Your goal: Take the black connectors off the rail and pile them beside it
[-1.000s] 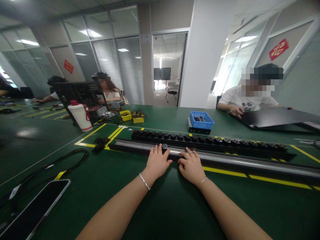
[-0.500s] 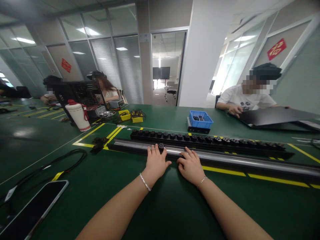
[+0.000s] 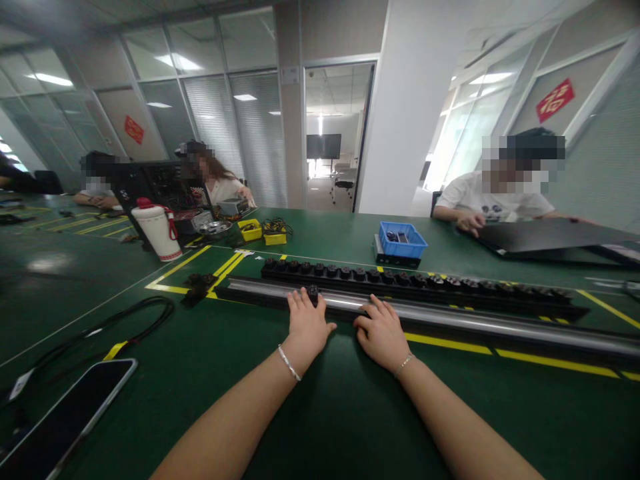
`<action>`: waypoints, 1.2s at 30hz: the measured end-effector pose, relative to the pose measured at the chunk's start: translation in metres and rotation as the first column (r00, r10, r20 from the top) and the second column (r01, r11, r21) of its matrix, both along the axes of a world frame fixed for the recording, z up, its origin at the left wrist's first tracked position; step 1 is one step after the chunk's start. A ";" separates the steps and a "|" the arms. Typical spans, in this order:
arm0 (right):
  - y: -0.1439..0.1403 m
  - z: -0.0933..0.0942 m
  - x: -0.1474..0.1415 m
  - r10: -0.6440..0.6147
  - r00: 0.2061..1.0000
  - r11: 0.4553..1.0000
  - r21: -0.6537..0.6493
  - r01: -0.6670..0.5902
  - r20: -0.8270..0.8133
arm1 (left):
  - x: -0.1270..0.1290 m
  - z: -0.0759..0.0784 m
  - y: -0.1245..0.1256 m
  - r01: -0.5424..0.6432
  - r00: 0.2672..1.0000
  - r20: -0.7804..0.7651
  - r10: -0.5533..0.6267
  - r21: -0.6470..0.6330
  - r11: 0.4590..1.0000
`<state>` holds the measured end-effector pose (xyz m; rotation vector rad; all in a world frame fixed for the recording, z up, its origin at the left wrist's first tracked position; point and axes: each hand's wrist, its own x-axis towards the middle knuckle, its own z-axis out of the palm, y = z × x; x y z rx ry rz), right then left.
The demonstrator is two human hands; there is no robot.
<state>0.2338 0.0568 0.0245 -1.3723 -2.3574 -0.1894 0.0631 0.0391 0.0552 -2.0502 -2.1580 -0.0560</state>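
Observation:
A long silver rail [image 3: 480, 323] in a black channel lies across the green table [image 3: 320, 400]. My left hand [image 3: 306, 325] rests on its near edge, fingertips touching a small black block [image 3: 313, 291] that sits on the rail. My right hand [image 3: 383, 331] lies flat beside it, fingers spread on the rail. Behind the rail runs a black strip [image 3: 415, 281] carrying several black knobs in a row.
A smartphone [image 3: 70, 417] and a black cable [image 3: 107, 327] lie at the near left. A white bottle [image 3: 159, 230], yellow bins [image 3: 251, 230] and a blue bin [image 3: 403, 240] stand further back. Other people sit at the far left and far right, one with a black panel [image 3: 550, 235].
My left hand and the small black block have slid a little to the left along the rail. My right hand has stayed in place.

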 end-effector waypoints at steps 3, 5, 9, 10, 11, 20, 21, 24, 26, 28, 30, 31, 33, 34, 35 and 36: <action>0.000 -0.001 0.000 0.001 1.000 1.000 0.004 -0.001 -0.002 | 0.002 0.003 -0.001 -0.033 0.998 -0.056 0.030 -0.045 0.998; 0.000 -0.001 0.000 0.002 1.000 1.000 0.009 -0.002 -0.002 | 0.002 0.004 -0.001 -0.040 0.996 -0.076 0.036 -0.056 0.998; 0.000 -0.001 0.000 0.002 1.000 1.000 0.009 -0.002 0.001 | 0.002 0.008 -0.003 -0.042 0.995 -0.096 0.035 -0.072 0.997; 0.001 -0.002 0.000 0.000 1.000 1.000 0.006 0.000 0.003 | 0.001 0.009 -0.004 -0.042 0.995 -0.098 0.035 -0.076 0.996; 0.001 -0.002 0.000 -0.001 1.000 1.000 0.003 0.001 0.005 | -0.001 0.010 -0.004 -0.043 0.994 -0.099 0.035 -0.080 0.996; 0.000 0.000 0.001 0.004 1.000 1.000 -0.003 -0.004 0.012 | -0.018 0.018 0.001 -0.078 0.995 -0.078 0.069 -0.115 0.990; 0.000 0.000 0.001 0.002 1.000 1.000 -0.003 -0.002 0.013 | -0.018 0.018 0.001 -0.076 0.995 -0.075 0.067 -0.117 0.990; 0.000 -0.001 0.000 -0.001 1.000 1.000 -0.002 0.001 0.014 | -0.018 0.019 0.001 -0.076 0.995 -0.071 0.068 -0.118 0.990; 0.000 -0.001 0.000 0.000 1.000 1.000 -0.004 0.000 0.017 | -0.017 0.018 0.001 -0.083 0.995 -0.071 0.075 -0.117 0.990; 0.000 -0.001 0.001 0.001 1.000 1.000 -0.005 -0.001 0.020 | -0.017 0.017 0.001 -0.086 0.994 -0.076 0.078 -0.111 0.990; 0.000 0.000 0.001 0.004 1.000 1.000 -0.004 -0.004 0.020 | -0.016 0.017 0.001 -0.089 0.994 -0.079 0.080 -0.110 0.990; 0.000 0.000 0.001 0.005 1.000 1.000 -0.002 -0.005 0.020 | -0.017 0.017 0.000 -0.090 0.993 -0.080 0.082 -0.113 0.990; 0.000 0.000 0.001 0.005 1.000 1.000 0.001 -0.005 0.017 | -0.017 0.018 0.000 -0.100 0.992 -0.083 0.090 -0.124 0.987; 0.000 0.000 0.001 0.006 1.000 1.000 0.001 -0.006 0.017 | -0.018 0.019 0.000 -0.107 0.992 -0.087 0.096 -0.131 0.986; 0.000 0.001 0.001 0.006 1.000 1.000 0.000 -0.006 0.016 | -0.018 0.019 0.000 -0.114 0.991 -0.090 0.102 -0.140 0.984; 0.000 0.001 0.001 0.006 1.000 1.000 0.000 -0.006 0.015 | -0.019 0.020 0.000 -0.120 0.990 -0.093 0.107 -0.149 0.981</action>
